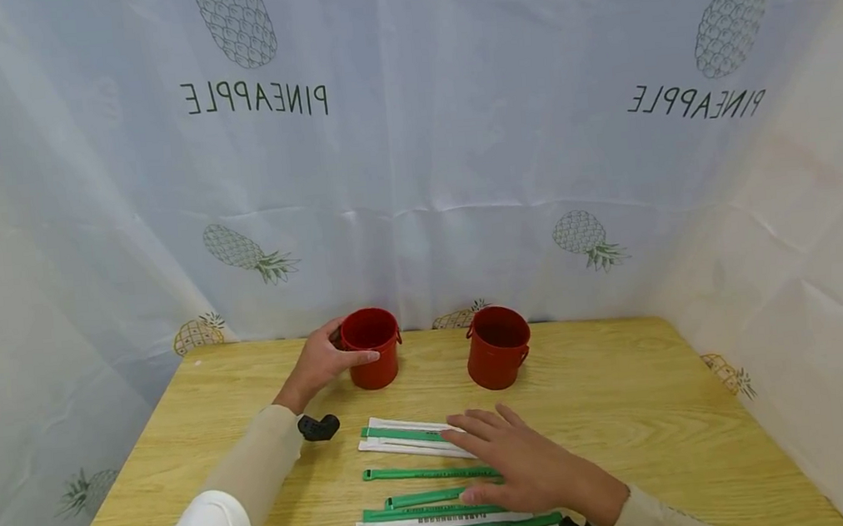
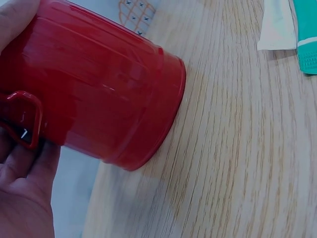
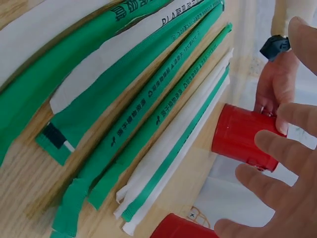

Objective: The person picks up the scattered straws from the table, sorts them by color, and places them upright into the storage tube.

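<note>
At the table's back, my left hand grips a small red bucket from its left side, thumb across the front. In the left wrist view this bucket shows a wire-like handle by the fingers, and its base is close over the wood. My right hand is spread, palm down, above the right ends of several long wrapped straws. The wrappers are green or white, laid roughly in parallel rows. In the right wrist view the right fingers are spread apart and hold nothing.
A second red bucket stands upright to the right of the held one. Pineapple-printed curtains hang behind and beside the wooden table. Black bands sit at the wrists.
</note>
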Tool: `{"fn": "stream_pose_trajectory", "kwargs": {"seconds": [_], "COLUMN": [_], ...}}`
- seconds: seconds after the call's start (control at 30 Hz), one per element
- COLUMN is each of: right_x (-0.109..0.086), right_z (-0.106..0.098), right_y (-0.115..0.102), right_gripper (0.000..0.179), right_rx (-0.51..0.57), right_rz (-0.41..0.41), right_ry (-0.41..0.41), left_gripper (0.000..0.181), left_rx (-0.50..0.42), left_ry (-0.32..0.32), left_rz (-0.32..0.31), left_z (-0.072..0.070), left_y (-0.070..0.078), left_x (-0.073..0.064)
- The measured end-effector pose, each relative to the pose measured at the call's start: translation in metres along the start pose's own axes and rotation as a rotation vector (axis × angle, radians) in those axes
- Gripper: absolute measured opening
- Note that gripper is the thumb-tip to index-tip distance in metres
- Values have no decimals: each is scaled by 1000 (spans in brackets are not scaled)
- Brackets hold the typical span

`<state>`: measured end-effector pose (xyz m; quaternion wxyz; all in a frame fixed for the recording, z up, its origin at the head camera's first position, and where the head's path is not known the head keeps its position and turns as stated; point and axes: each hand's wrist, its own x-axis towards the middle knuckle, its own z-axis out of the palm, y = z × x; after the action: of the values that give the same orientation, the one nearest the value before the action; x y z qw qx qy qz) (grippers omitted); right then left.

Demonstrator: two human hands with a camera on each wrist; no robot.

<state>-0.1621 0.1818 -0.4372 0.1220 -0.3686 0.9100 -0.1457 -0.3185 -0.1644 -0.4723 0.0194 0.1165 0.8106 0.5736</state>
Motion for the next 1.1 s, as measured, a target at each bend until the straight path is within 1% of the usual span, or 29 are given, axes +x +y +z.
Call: {"fn": "stream_pose_trajectory", "kwargs": {"seconds": [0.27,0.37,0.47,0.53,0.63,0.77,0.87,0.9,0.97,1.1], "right_x": [2,3,3,3,3,5,8,9,11,15], "right_z": [8,11,13,16,22,32,39,40,44,48], "right_y": [3,2,-1,-4,-8,-10,-8,-7,-5,-1], "right_gripper": [75,72,68,65,61,45,28,24,17,10], "right_rx": [-27,-23,13,76,216,452,587,616,637,631], "right_rz": [-38,-53,-47,-31,5,51,86,96,122,167], "right_ry": [16,27,31,37,73,186,285,312,349,370], "left_gripper": [83,82,82,82,83,84,85,85,86,85], "left_rx": [17,10,6,9,14,17,14,13,13,15], "left_ry": [-1,-5,-6,-8,-10,-7,-4,-4,-5,-3], "left_rz": [-20,-18,-16,-15,-16,-21,-24,-24,-24,-22], "left_z": [-1,-1,-1,-2,-2,-2,-2,-2,-2,-1], "left_y": [3,5,5,5,4,5,5,5,4,4], "left_x": [0,-1,-1,0,1,0,1,1,1,1]}}
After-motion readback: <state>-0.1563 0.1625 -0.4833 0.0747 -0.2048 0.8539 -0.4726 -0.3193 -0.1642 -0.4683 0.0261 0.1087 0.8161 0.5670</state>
